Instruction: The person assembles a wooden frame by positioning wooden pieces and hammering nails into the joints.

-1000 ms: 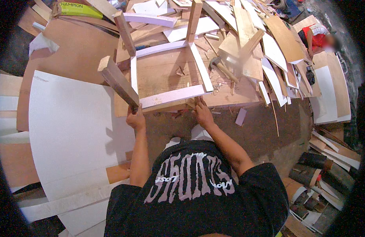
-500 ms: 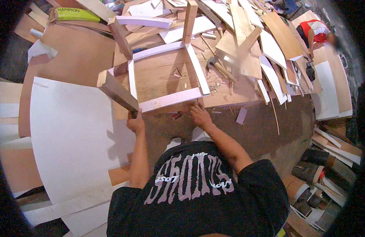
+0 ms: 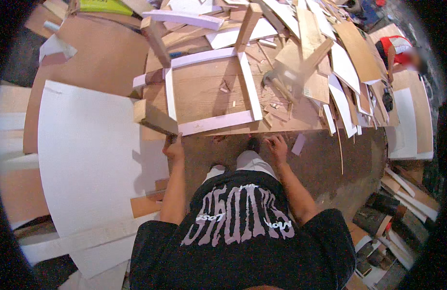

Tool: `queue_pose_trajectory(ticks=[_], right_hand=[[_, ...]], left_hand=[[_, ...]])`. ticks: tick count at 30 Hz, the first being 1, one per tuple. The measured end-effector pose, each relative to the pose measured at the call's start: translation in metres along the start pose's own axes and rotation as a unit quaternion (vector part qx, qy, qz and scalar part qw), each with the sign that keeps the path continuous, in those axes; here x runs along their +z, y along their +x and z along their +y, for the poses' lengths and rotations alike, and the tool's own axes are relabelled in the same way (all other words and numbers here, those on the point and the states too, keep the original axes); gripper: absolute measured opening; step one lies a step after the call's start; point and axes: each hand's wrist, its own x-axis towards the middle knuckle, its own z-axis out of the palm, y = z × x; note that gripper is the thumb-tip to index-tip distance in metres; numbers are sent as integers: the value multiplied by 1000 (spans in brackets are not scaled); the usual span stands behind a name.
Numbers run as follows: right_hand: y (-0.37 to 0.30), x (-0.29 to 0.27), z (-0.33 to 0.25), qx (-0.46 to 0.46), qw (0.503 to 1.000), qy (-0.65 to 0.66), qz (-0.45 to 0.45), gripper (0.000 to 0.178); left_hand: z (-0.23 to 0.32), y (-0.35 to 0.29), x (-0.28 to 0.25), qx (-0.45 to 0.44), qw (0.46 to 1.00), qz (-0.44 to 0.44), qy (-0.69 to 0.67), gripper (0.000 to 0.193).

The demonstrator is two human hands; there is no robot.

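A wooden frame (image 3: 217,123), with pale painted rails and upright legs at its corners, lies on the plywood work table (image 3: 204,92). My left hand (image 3: 174,147) is closed on its near left corner, at the base of a thick wooden leg (image 3: 156,116). Just off the table's front edge, right of the frame's near rail, my right hand (image 3: 276,147) is apart from the frame. Its fingers are curled and pinched; whatever they may hold is too small to make out. A hammer (image 3: 279,86) lies on the table to the right of the frame.
Wood offcuts (image 3: 308,34) pile up behind and right of the frame. Small scraps (image 3: 276,110) lie by the hammer. At my left leans a large white panel (image 3: 88,159). A person in a red and white top (image 3: 400,48) bends at the far right. More offcuts (image 3: 388,246) lie lower right.
My right hand has come away from the frame's near rail, moving right and slightly back, and its fingers have curled. My left hand stays at the corner. The whole view has shifted slightly.
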Motion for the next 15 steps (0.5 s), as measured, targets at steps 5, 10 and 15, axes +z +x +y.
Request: queue_pose_trajectory(ticks=[5, 10, 15], right_hand=[[-21, -11, -35, 90, 992, 56, 71, 14], [9, -29, -92, 57, 989, 132, 40, 16], [26, -14, -146, 46, 985, 160, -31, 17]], left_hand=[[14, -5, -7, 45, 989, -32, 136, 43], [73, -66, -9, 109, 993, 41, 27, 40], [157, -106, -26, 90, 955, -271, -80, 34]])
